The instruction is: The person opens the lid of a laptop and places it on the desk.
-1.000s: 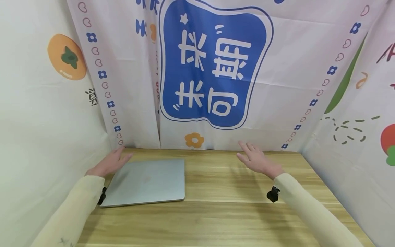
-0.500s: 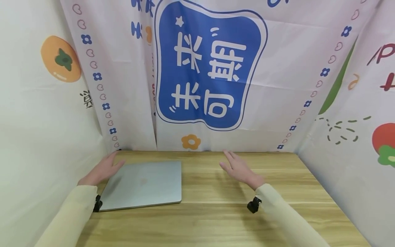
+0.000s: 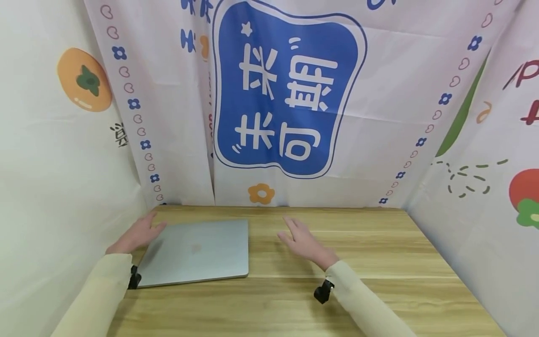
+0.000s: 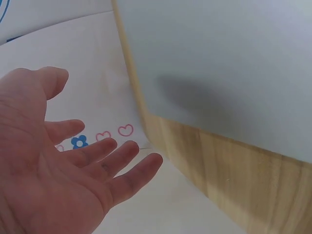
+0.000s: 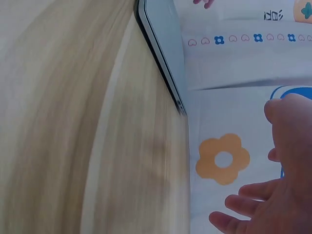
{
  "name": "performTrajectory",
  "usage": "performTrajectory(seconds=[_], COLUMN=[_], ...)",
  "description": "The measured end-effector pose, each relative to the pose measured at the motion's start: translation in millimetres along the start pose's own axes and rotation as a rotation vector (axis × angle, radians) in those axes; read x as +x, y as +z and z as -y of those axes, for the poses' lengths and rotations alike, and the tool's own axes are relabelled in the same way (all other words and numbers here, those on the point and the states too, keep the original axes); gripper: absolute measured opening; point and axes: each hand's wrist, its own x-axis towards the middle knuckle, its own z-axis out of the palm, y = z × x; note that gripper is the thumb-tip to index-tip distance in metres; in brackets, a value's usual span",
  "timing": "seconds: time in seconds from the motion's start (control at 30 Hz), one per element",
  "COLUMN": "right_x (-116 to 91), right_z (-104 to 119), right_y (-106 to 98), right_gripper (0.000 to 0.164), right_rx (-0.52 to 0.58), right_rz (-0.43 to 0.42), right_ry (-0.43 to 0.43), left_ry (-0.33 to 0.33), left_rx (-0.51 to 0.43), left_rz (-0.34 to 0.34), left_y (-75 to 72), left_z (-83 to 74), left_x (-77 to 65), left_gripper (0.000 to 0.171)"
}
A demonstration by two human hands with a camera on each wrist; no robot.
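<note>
A closed silver laptop (image 3: 198,252) lies flat at the left of the wooden table, its lid up. Over its left rear corner hovers my left hand (image 3: 138,234), fingers extended and holding nothing. In the left wrist view that left hand (image 4: 63,170) has its fingers loosely spread, and its shadow falls on the laptop lid (image 4: 234,63). My right hand (image 3: 305,243) hangs above the table to the right of the laptop, fingers stretched forward, nothing in it. The right wrist view shows the right hand (image 5: 287,185) apart from the laptop's edge (image 5: 163,63).
The wooden table (image 3: 370,262) meets a printed white cloth backdrop (image 3: 379,117) along its rear edge. White cloth walls stand at the left (image 3: 54,187) and right (image 3: 471,234). A black camera mount (image 3: 324,291) sits under the right wrist.
My right hand has moved left across the table toward the laptop. The left hand stays near the laptop's left rear corner. The head view has shifted slightly.
</note>
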Motion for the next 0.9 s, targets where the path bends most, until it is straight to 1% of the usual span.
performTrajectory(seconds=[0.17,0.27,0.33,0.5,0.67,0.8,0.9], right_x=[0.0,-0.9,-1.7,-3.9,-5.8,-5.7,-6.4], right_z=[10.7,17.2,21.9,34.7,43.5,50.0,54.9], right_y=[11.7,18.7,23.8,37.0,50.6,60.6,65.9], right_gripper=[0.070,0.069,0.071,0.069,0.067,0.065,0.062], right_rx=[0.025,0.048,0.065,0.077,0.078,0.092,0.120], right_rz=[-0.003,-0.004,0.015,0.042,0.056,0.066,0.088], right_ry=[-0.007,-0.009,0.004,0.026,0.039,0.009,-0.025], left_ry=[-0.063,-0.087,-0.104,-0.107,-0.134,-0.155,-0.183], left_rx=[0.003,0.000,-0.015,-0.035,-0.045,-0.038,-0.043], left_rz=[0.042,0.070,0.087,0.092,0.105,0.117,0.141], left_y=[-2.1,-3.3,-3.5,-0.1,3.2,4.6,6.5], left_z=[3.0,3.9,3.7,5.8,6.3,6.9,8.4], left_x=[-0.6,-0.6,-1.0,0.3,6.3,8.0,8.4], left_gripper=[0.088,0.089,0.089,0.089,0.087,0.087,0.086])
